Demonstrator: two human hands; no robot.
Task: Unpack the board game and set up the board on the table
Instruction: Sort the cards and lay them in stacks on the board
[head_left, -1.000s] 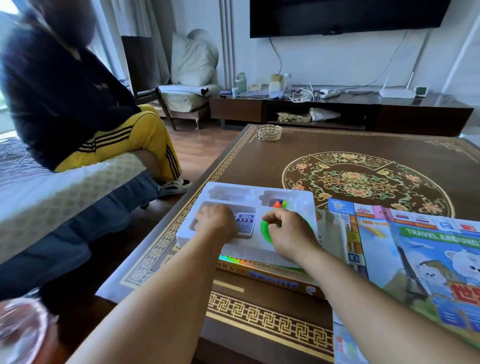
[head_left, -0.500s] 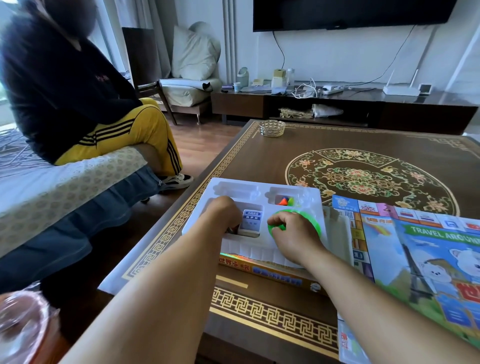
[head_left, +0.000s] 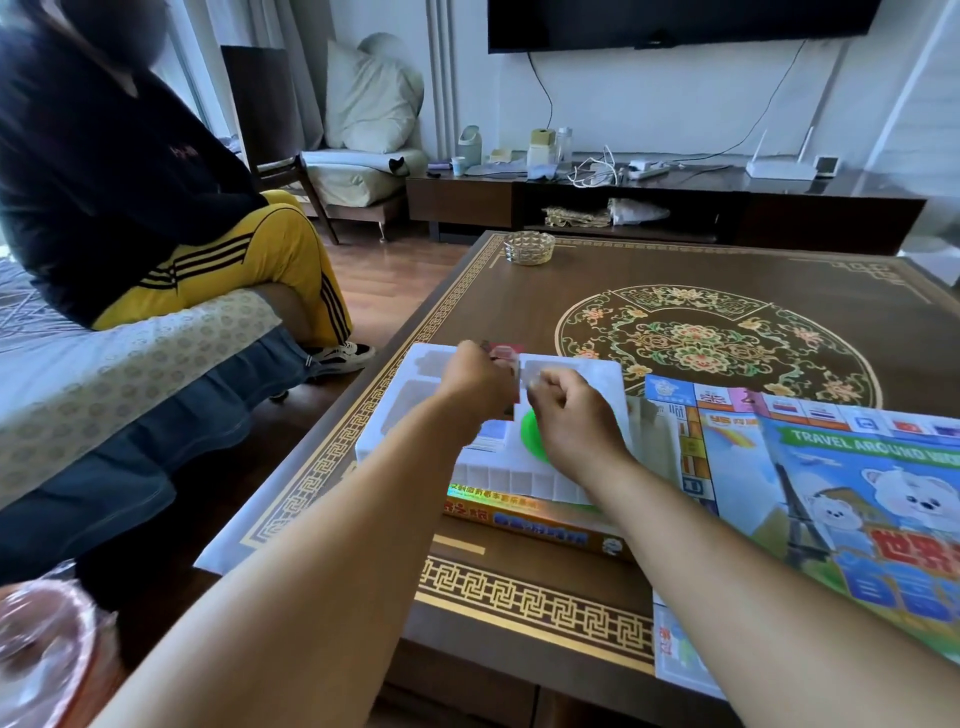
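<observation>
A white plastic tray (head_left: 410, 400) sits in the colourful game box (head_left: 524, 517) near the table's left edge. Above the tray, my left hand (head_left: 478, 387) grips a small red card pack (head_left: 505, 353), which is blurred. My right hand (head_left: 576, 428), fingers curled, pinches the pack's right side, where something pale and shiny shows. Under my hands lie a green disc (head_left: 531, 436) and a blue card deck (head_left: 492, 434) in the tray. The unfolded game board (head_left: 727, 441) lies to the right, partly covered by a sheet printed "TRAVEL AROUND" (head_left: 862, 499).
The brown patterned table (head_left: 519, 301) carries a glass dish (head_left: 530, 247) at its far left corner. A person in yellow trousers (head_left: 249, 260) sits on the sofa to the left. A TV stand (head_left: 675, 208) runs along the wall. A plastic-wrapped object (head_left: 41, 649) is at bottom left.
Both hands have come up out of the tray. My left hand has lifted a red card pack from a compartment, and my right hand has left the green disc and taken the pack's side.
</observation>
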